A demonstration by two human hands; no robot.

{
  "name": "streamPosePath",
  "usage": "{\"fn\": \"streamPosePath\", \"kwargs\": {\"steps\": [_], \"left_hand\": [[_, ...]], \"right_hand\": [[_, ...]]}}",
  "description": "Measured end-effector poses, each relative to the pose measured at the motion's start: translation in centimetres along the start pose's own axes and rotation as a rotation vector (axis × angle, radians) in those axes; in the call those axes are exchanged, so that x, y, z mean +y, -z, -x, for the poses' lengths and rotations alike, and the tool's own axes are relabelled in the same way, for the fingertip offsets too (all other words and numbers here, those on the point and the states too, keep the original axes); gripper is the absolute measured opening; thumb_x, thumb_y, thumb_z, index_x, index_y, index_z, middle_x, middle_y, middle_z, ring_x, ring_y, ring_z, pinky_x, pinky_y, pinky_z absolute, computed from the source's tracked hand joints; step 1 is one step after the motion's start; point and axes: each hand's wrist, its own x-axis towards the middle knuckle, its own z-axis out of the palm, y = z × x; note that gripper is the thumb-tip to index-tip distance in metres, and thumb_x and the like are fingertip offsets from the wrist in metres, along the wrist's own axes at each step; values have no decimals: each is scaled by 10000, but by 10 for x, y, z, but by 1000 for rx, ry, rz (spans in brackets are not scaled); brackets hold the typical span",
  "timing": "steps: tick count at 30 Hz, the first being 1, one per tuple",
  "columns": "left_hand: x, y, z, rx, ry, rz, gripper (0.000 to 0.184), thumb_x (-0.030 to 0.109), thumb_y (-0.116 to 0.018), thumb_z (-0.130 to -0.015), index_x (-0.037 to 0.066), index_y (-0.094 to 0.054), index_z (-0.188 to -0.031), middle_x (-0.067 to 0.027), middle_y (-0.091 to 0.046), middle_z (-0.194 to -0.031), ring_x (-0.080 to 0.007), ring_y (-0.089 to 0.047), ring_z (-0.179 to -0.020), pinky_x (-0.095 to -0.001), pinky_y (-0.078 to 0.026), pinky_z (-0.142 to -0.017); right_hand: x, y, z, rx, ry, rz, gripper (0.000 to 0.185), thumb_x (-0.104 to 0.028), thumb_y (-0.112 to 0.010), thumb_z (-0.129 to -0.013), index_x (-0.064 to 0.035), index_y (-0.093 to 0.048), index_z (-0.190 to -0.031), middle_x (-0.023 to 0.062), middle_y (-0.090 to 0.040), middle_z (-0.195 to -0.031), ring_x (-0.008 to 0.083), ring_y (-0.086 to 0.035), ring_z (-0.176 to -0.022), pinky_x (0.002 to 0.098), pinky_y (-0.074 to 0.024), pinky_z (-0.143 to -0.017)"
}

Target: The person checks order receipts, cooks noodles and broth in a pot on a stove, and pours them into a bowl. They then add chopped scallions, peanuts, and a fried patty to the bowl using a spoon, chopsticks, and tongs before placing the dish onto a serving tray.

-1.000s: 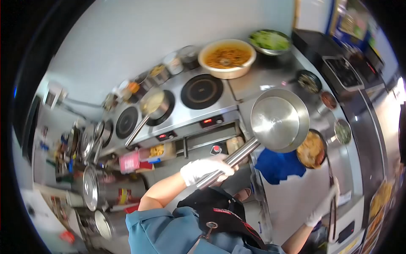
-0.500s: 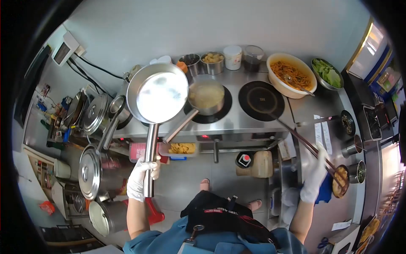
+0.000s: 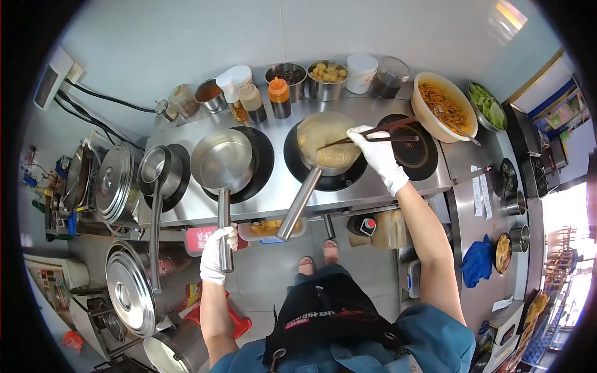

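Note:
My gloved left hand (image 3: 219, 253) grips the handle of a steel saucepan (image 3: 210, 180) that sits over the left-centre black burner; the pan looks bare inside. In my gloved right hand (image 3: 377, 155) is a pair of long dark chopsticks (image 3: 399, 128). Their tips reach into the pale, cloudy contents of a second saucepan (image 3: 329, 169), which stands on the middle burner with its handle pointing toward me. What the tips touch in there is hard to make out.
Sauce bottles (image 3: 280, 99) and steel tubs (image 3: 327, 92) line the wall. A bowl of orange-red shreds (image 3: 463, 133) and a bowl of green leaves (image 3: 487, 105) stand back right. Lidded stockpots (image 3: 127, 298) are at left. A small bowl of food (image 3: 503, 252) and blue cloth (image 3: 477, 262) lie right.
The left saucepan has come down from in front of me onto the burner. My right hand has swung left from the side counter, bringing the chopsticks into the middle saucepan.

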Motion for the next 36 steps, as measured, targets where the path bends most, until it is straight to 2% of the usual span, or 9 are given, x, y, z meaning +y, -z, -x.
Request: {"fn": "streamPosePath", "kwargs": {"steps": [5,12,21,22,26,29,31,35,36], "left_hand": [[0,18,-23,-31,59,52,234,133,-589,-847,-22,-557,-1019,12,-506,-712,-72,-444,-557,-214,-382,-528],[0,14,-36,-70,72,119,214,107,-570,-857,-25,-564,-1024,-10,-516,-730,-83,-460,-569,-214,-396,-532],[13,-5,-26,247,58,-376,314,269,-618,-897,-7,-587,-1044,-59,-614,-835,-130,-578,-674,-239,-459,-597],[13,-3,-25,259,-5,-409,347,337,-625,-901,7,-612,-1008,-54,-644,-871,-120,-598,-718,-240,-476,-634],[8,49,-22,702,-456,-822,269,196,-620,-917,-17,-592,-1078,-53,-637,-956,-111,-562,-851,-245,-454,-751],[8,-27,11,873,-701,-732,234,136,-594,-927,-15,-576,-1105,-58,-630,-972,-127,-566,-874,-263,-458,-816],[-5,-64,21,770,-806,-860,212,120,-585,-931,-12,-577,-1096,-55,-627,-969,-122,-562,-888,-267,-460,-831],[-41,-108,21,513,-493,-1097,296,85,-700,-830,-1,-584,-1089,-95,-626,-1003,-189,-594,-922,-308,-470,-850],[-49,-109,16,473,-554,-1217,320,85,-712,-809,2,-584,-1091,-114,-619,-1022,-229,-593,-952,-327,-465,-868]], "right_hand": [[-16,18,-13,102,52,91,161,-121,-631,-861,38,-658,-846,69,-676,-774,128,-612,-709,265,-474,-673],[20,6,-14,-94,159,-18,98,-63,-668,-840,10,-683,-902,99,-695,-897,170,-652,-851,284,-506,-784],[2,82,-6,72,45,-9,100,-43,-628,-869,8,-688,-930,86,-690,-901,164,-648,-840,272,-505,-782],[1,92,-4,136,-32,-106,113,-60,-616,-884,17,-682,-934,92,-685,-903,174,-653,-828,280,-518,-779],[35,123,6,401,-266,-468,212,-156,-549,-949,38,-629,-980,136,-654,-964,236,-668,-828,367,-576,-779],[94,128,19,415,-385,-594,287,-249,-537,-959,21,-605,-1031,130,-632,-994,231,-640,-917,363,-556,-810],[90,111,17,363,-281,-599,262,-203,-536,-958,45,-614,-992,139,-643,-941,220,-655,-874,362,-568,-805],[87,64,6,102,-44,-405,101,-37,-594,-887,28,-667,-912,102,-661,-954,175,-647,-878,291,-536,-800],[88,58,4,58,87,-254,102,17,-622,-847,15,-676,-933,80,-672,-954,154,-646,-873,260,-512,-793]]}}
